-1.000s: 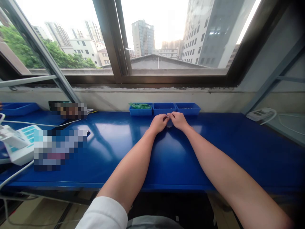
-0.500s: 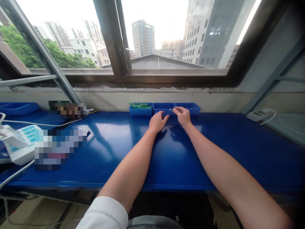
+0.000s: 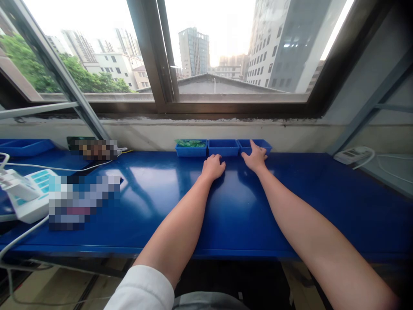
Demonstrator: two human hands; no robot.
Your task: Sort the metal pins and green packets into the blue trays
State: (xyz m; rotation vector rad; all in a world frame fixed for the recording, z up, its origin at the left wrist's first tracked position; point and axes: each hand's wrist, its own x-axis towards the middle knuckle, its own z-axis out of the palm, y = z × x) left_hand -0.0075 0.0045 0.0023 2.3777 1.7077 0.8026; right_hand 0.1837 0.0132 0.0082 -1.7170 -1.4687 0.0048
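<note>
Three small blue bins stand in a row at the back of the table. Green pieces (image 3: 190,143) fill the left bin (image 3: 191,151). In front of the middle bin (image 3: 223,151), my left hand (image 3: 213,168) rests low over the tabletop, its fingers loosely bent and the thumb apart, with nothing seen in it. My right hand (image 3: 255,159) is at the front wall of the right bin (image 3: 265,146), index finger stretched over it and thumb spread. Small bits at the bottom of the middle and right bins are too tiny to name.
A white power strip (image 3: 35,189) with cables lies on the left of the blue table (image 3: 161,228), near blurred-out items. A larger blue tray (image 3: 27,147) sits at the far left. Another white socket block (image 3: 351,155) is at the right, below the window.
My right hand has moved right, from the middle bin to the right bin, and its pinched fingers have spread. My left hand has drawn back slightly from the middle bin.
</note>
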